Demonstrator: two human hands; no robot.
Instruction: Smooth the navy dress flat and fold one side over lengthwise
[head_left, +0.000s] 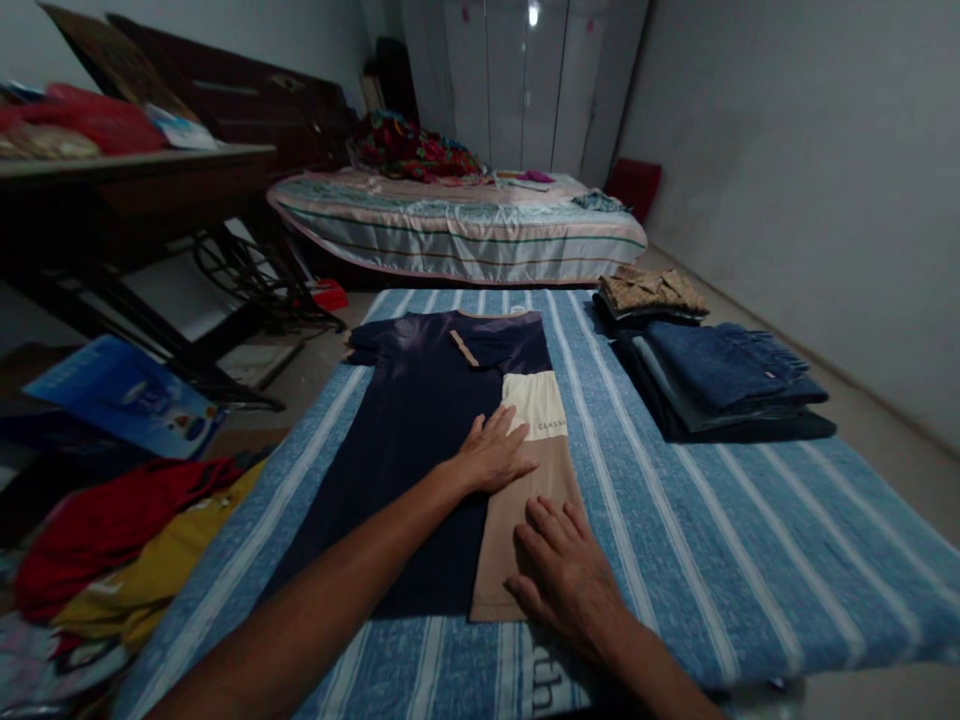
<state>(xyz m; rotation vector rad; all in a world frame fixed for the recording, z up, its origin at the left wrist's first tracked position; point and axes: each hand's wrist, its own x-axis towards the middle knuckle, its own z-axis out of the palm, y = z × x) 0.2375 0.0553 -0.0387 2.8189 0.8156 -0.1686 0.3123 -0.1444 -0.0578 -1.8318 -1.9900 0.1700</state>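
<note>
A navy T-shirt [409, 430] with a cream and tan panel lies spread flat on a blue striped sheet [675, 520]. Its right side is folded inward, so the tan panel lies on top. My left hand [495, 452] rests flat on the shirt's middle, fingers stretched toward the cream patch. My right hand [562, 570] lies flat on the tan panel near the hem, fingers spread. Neither hand holds anything.
Folded jeans and dark clothes [720, 385] are stacked at the right of the sheet, with a folded patterned garment [651, 293] behind them. Red and yellow clothes [127, 550] are heaped at the left. A dark table [127, 200] and a bed [457, 225] stand beyond.
</note>
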